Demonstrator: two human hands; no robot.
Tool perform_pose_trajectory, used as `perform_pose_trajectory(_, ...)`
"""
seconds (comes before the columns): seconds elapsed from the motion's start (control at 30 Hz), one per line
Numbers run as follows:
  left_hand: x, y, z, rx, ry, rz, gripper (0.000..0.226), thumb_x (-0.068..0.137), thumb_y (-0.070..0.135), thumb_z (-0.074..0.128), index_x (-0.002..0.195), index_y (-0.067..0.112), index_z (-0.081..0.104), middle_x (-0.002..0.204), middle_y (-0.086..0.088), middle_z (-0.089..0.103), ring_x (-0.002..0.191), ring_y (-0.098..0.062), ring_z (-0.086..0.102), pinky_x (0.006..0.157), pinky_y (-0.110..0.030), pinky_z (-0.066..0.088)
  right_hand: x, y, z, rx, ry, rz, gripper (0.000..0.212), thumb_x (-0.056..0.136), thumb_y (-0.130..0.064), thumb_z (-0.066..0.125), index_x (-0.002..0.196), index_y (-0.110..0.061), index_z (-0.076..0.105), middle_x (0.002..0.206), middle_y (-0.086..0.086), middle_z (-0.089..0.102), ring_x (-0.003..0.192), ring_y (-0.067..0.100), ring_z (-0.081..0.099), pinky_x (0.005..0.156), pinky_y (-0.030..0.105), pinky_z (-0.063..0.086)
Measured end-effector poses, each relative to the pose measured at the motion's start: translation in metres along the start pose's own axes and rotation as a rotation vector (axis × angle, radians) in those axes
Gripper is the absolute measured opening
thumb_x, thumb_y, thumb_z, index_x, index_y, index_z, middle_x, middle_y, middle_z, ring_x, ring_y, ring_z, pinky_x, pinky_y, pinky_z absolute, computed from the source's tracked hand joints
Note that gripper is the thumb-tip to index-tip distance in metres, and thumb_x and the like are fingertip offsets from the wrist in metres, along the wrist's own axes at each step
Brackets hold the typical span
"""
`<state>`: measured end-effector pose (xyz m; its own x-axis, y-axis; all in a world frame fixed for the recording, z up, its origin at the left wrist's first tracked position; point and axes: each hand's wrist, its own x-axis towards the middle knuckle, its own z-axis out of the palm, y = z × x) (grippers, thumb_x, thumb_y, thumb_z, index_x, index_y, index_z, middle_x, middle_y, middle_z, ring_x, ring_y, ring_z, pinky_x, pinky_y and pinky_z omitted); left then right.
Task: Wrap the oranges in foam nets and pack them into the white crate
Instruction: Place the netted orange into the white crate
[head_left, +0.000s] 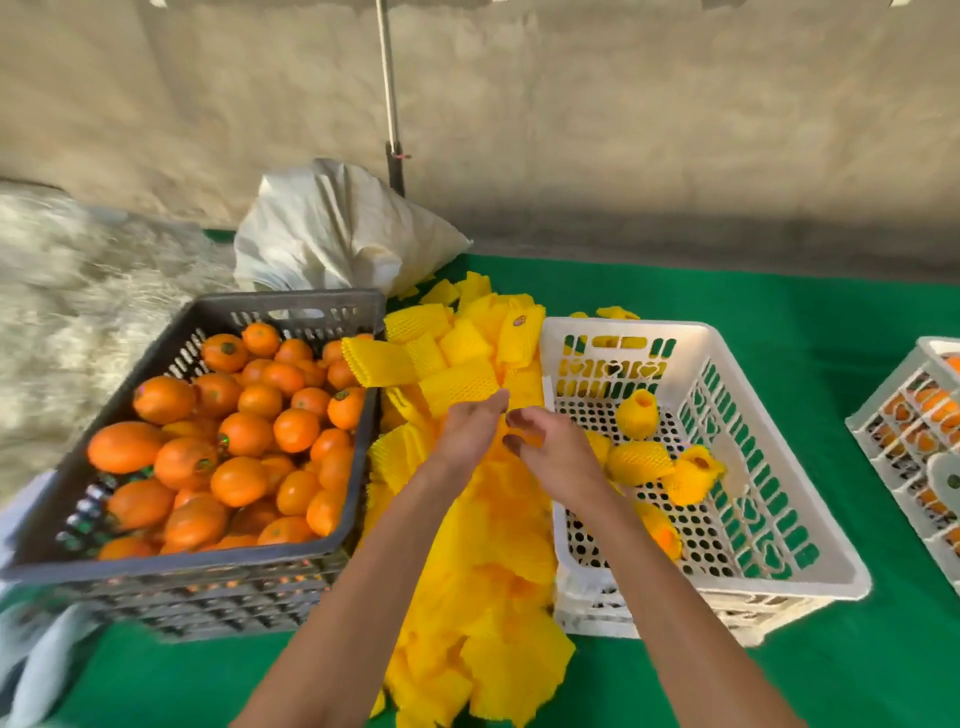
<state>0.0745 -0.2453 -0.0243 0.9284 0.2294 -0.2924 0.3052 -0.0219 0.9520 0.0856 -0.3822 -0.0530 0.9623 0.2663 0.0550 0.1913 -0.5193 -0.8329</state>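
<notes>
Both hands, left hand (470, 428) and right hand (540, 441), meet over the foam nets (467, 384) just left of the white crate (727, 587), fingers curled on one net, apparently spreading it for an orange; grip blurred.

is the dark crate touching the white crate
Apart. The head view shows the pile of yellow foam nets filling the gap between dark crate and white crate.
</notes>
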Motion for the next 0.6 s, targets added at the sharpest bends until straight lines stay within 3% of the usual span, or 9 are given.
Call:
perform_pose_trajectory(0.1,-0.002,-0.009,-0.045,0.071,0.044,0.039,0.024,0.103,0.036,0.062,0.091,0.016,0.057,0.088,-0.002,0.052,0.085,-0.016,0.046,0.069,-0.034,0.037,0.005,-0.018,0.039,0.011,-0.056,-0.001,0.027,0.091,-0.024,0.075,0.118,-0.022,0.07,0.118,-0.008,0.071,0.112,0.011,0.064,0.099,0.037,0.051)
perform_pose_trajectory(0.2,-0.005,-0.017,-0.082,0.13,0.103,0.075,0.031,0.102,0.037,0.063,0.077,0.019,0.057,0.069,0.008,0.046,0.06,-0.001,0.04,0.059,-0.027,0.034,0.008,-0.033,0.073,0.023,-0.072,0.012,0.023,0.087,-0.03,0.078,0.107,-0.022,0.07,0.11,-0.008,0.072,0.104,0.012,0.066,0.096,0.042,0.052)
perform_pose_trajectory(0.27,-0.007,-0.022,-0.101,0.147,0.111,0.113,0.042,0.103,0.037,0.062,0.068,0.018,0.048,0.058,0.011,0.037,0.049,-0.002,0.032,0.053,-0.027,0.028,0.01,-0.041,0.091,-0.022,-0.069,0.039,0.03,0.084,-0.041,0.079,0.104,-0.02,0.07,0.106,-0.004,0.072,0.101,0.017,0.067,0.091,0.043,0.053)
perform_pose_trajectory(0.3,-0.009,-0.023,-0.109,0.134,0.105,0.113,0.042,0.103,0.038,0.061,0.069,0.017,0.047,0.059,0.009,0.038,0.053,-0.004,0.035,0.057,-0.027,0.031,0.011,-0.044,0.098,-0.064,-0.069,0.053,0.035,0.083,-0.046,0.079,0.104,-0.02,0.069,0.107,-0.002,0.072,0.101,0.02,0.067,0.09,0.043,0.054)
perform_pose_trajectory(0.4,-0.018,-0.022,-0.126,0.011,0.043,0.093,0.025,0.104,0.039,0.06,0.094,0.017,0.052,0.095,-0.004,0.049,0.091,-0.013,0.047,0.086,-0.035,0.042,0.011,-0.049,0.11,-0.197,-0.066,0.083,0.045,0.084,-0.053,0.075,0.113,-0.019,0.069,0.114,0.001,0.071,0.107,0.025,0.066,0.089,0.042,0.054)
perform_pose_trajectory(0.5,-0.024,-0.021,-0.136,-0.076,0.001,0.07,0.028,0.104,0.04,0.06,0.116,0.017,0.069,0.113,-0.008,0.061,0.109,-0.021,0.058,0.106,-0.04,0.046,0.008,-0.053,0.112,-0.273,-0.052,0.087,0.039,0.089,-0.05,0.071,0.112,-0.018,0.072,0.109,0.001,0.072,0.101,0.026,0.067,0.082,0.04,0.056)
perform_pose_trajectory(0.6,-0.029,-0.018,-0.14,-0.065,-0.021,0.059,0.022,0.105,0.04,0.058,0.093,0.022,0.063,0.105,-0.007,0.055,0.102,-0.019,0.052,0.109,-0.048,0.047,0.004,-0.058,0.109,-0.344,-0.035,0.07,0.025,0.092,-0.039,0.068,0.093,-0.015,0.074,0.092,0.004,0.073,0.086,0.029,0.067,0.071,0.04,0.056)
